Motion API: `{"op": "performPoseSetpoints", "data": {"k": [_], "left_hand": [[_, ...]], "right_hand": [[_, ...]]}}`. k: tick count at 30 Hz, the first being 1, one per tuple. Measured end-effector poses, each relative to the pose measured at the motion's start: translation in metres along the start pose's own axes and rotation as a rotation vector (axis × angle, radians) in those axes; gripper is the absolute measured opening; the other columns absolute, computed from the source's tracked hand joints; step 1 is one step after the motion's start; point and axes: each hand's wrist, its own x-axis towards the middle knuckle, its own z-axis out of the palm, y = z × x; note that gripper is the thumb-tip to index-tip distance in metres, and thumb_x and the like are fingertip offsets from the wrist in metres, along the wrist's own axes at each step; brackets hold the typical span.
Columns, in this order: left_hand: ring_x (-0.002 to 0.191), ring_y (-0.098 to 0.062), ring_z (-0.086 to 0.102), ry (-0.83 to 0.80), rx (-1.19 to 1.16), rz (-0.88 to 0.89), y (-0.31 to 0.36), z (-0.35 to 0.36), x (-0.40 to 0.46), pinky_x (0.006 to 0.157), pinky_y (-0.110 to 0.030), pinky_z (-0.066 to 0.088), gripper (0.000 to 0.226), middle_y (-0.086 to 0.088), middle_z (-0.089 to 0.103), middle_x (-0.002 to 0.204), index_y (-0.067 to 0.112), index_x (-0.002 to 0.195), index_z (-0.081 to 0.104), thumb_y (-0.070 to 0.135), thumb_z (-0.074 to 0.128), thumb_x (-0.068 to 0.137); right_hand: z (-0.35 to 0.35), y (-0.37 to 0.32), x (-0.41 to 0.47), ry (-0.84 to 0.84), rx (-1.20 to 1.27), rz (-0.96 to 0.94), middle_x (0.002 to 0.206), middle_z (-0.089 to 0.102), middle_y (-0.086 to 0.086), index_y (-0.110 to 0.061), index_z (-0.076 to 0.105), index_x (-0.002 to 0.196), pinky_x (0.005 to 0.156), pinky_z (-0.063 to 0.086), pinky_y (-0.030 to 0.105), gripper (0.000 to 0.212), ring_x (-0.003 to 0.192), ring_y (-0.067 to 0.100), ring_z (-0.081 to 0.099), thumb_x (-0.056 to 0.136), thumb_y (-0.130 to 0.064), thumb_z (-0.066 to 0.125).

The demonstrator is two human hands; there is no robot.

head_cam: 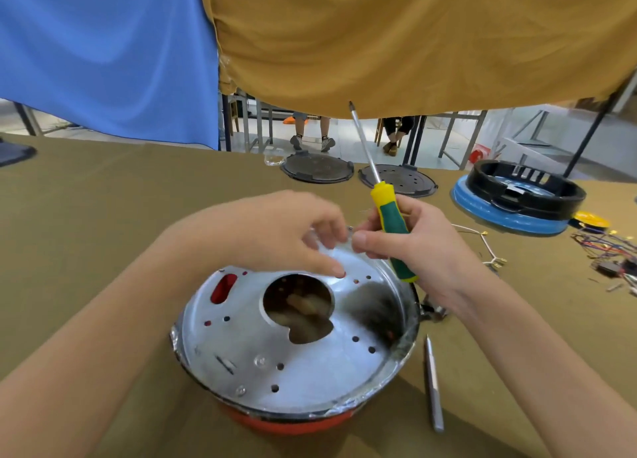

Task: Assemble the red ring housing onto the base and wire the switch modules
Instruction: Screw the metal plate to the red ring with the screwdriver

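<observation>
Both hands meet over the far rim of the metal base [300, 361], which sits on the red ring housing [293, 423] close to the person. Left hand [286, 233] pinches something tiny near a hole; I cannot tell what. Right hand [410, 247] grasps the screwdriver [389, 223], tip pointing up and away, so it must flip before driving downward.

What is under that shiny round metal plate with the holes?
A red ring housing shows below the shiny round metal plate's near rim and through its oval slot. The big centre hole shows only blurry tan shapes; the rest is covered.
</observation>
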Motion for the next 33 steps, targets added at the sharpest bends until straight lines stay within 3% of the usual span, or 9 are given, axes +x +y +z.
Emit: {"op": "performPoseSetpoints", "data": {"k": [3,7,11,16,22,28,33], "left_hand": [[0.082,0.003,0.066,0.194,-0.116,0.130,0.009,0.005,0.022,0.070,-0.018,0.053,0.028,0.017,0.066,0.090,0.027,0.097,0.060,0.031,0.080,0.080],[0.074,-0.006,0.070,0.302,-0.302,0.201,0.009,0.015,0.032,0.070,-0.025,0.057,0.026,0.008,0.069,0.088,0.019,0.096,0.063,0.020,0.082,0.079],[0.068,-0.006,0.070,0.412,-0.359,0.241,0.007,0.021,0.030,0.063,-0.017,0.053,0.018,0.010,0.072,0.078,0.015,0.094,0.069,0.021,0.080,0.081],[0.074,-0.010,0.068,0.541,-0.249,0.308,0.007,0.024,0.028,0.068,-0.022,0.056,0.011,0.007,0.069,0.086,0.014,0.096,0.072,0.017,0.075,0.085],[0.070,-0.013,0.068,0.634,-0.263,0.289,0.001,0.024,0.025,0.064,-0.028,0.057,0.003,0.008,0.068,0.081,0.011,0.089,0.070,0.012,0.071,0.087],[0.068,-0.008,0.063,0.632,-0.112,0.318,0.001,0.024,0.024,0.064,-0.023,0.054,0.015,0.006,0.066,0.078,0.012,0.084,0.072,0.026,0.075,0.086],[0.068,-0.008,0.061,0.642,-0.010,0.357,0.001,0.022,0.024,0.064,-0.031,0.053,0.014,0.002,0.067,0.078,0.011,0.085,0.076,0.024,0.078,0.083]], "right_hand": [[-0.008,0.000,0.000,-0.038,0.264,0.071,0.077,0.069,0.009,0.000,0.060,0.097,0.061,0.055,0.022,0.038,0.067,0.017,0.069,0.067,-0.008,0.082],[-0.013,0.007,-0.001,-0.074,0.587,0.167,0.072,0.063,0.009,-0.008,0.059,0.090,0.054,0.054,0.020,0.024,0.057,0.013,0.062,0.073,-0.009,0.076],[-0.013,0.010,0.001,-0.101,0.582,0.191,0.071,0.061,0.006,-0.010,0.060,0.088,0.051,0.051,0.017,0.023,0.058,0.011,0.056,0.074,-0.015,0.078],[-0.012,0.008,0.000,-0.104,0.514,0.159,0.070,0.063,0.002,-0.009,0.063,0.093,0.055,0.051,0.017,0.028,0.061,0.008,0.059,0.074,-0.023,0.078],[-0.006,0.002,-0.003,-0.024,0.404,0.108,0.076,0.065,0.004,-0.006,0.061,0.100,0.055,0.052,0.020,0.037,0.062,0.009,0.060,0.072,-0.021,0.081],[-0.007,0.000,-0.004,-0.044,0.406,0.072,0.077,0.067,0.007,-0.010,0.058,0.095,0.057,0.053,0.022,0.033,0.067,0.014,0.065,0.072,-0.017,0.080],[-0.008,-0.001,-0.004,-0.070,0.387,0.103,0.077,0.067,0.010,-0.009,0.053,0.095,0.058,0.053,0.022,0.035,0.067,0.016,0.067,0.071,-0.010,0.078]]}}
